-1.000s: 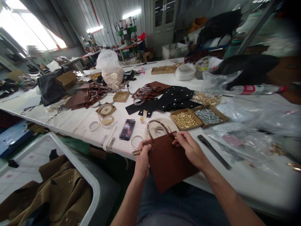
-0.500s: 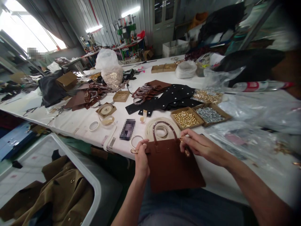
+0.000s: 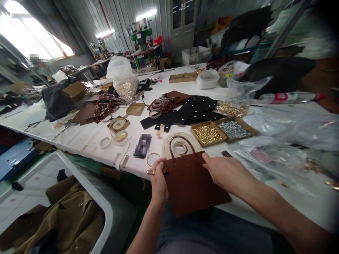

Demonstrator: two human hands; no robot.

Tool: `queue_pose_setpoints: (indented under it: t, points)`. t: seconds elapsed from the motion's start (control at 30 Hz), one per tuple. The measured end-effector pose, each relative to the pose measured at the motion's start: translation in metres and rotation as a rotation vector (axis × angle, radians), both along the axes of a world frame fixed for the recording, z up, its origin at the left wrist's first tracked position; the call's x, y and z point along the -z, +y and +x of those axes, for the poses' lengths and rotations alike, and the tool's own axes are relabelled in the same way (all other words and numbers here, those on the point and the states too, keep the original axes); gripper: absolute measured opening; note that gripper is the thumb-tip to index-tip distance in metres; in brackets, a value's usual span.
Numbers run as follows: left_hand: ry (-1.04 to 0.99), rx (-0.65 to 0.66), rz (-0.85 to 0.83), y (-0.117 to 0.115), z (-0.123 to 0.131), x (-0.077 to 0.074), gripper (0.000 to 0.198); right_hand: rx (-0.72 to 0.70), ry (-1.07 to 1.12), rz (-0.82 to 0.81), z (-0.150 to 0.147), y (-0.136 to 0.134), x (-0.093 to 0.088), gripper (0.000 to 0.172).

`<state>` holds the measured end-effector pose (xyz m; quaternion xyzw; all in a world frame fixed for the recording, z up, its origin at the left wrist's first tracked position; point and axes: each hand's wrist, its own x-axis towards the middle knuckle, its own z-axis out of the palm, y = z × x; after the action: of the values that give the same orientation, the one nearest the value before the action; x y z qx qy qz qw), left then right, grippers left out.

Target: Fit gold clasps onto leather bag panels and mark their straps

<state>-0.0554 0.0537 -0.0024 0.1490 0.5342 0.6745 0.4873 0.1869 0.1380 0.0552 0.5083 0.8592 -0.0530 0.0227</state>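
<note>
A brown leather panel (image 3: 196,187) with a curved handle (image 3: 181,141) at its top rests over my lap, against the table edge. My left hand (image 3: 159,180) grips its upper left corner, where a small gold metal piece (image 3: 150,172) sticks out to the left. At the upper right corner my right hand (image 3: 222,171) holds the panel, thumb on the front face and the other fingers hidden behind it. Just beyond the handle lies a coil of cream strip (image 3: 169,143).
Boxes of gold studs (image 3: 208,134) and silver studs (image 3: 234,128) stand beyond the right hand. Black pieces (image 3: 196,109), tape rolls (image 3: 104,142) and a phone (image 3: 142,146) lie on the white table (image 3: 82,141). A bin (image 3: 109,208) with brown cloth stands at the left.
My right hand has moved from the gold hardware beside the panel's right edge onto its upper right corner. The hardware there is now out of sight. My left hand still grips the left corner.
</note>
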Motion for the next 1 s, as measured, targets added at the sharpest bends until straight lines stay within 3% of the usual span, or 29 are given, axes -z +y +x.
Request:
queue_pose_setpoints:
  t: [0.2,0.37,0.63,0.73,1.0]
  points:
    - [-0.009,-0.041,0.014,-0.001,-0.008,0.000,0.037,0.054,0.180,-0.035,0.010,0.000,0.016,0.018]
    - [-0.014,0.007,0.015,-0.002,-0.016,-0.001,0.035,0.067,0.297,-0.147,0.017,0.005,0.003,0.022]
    - [0.032,0.023,0.082,-0.002,-0.027,-0.018,0.025,0.015,0.435,-0.562,0.031,0.005,-0.016,0.027]
    - [0.023,0.027,0.070,-0.003,-0.029,-0.018,0.026,0.055,0.527,-0.730,0.039,0.006,-0.019,0.034]
    - [0.039,0.013,0.061,-0.002,-0.028,-0.013,0.026,0.123,0.610,-0.869,0.049,0.005,-0.022,0.044]
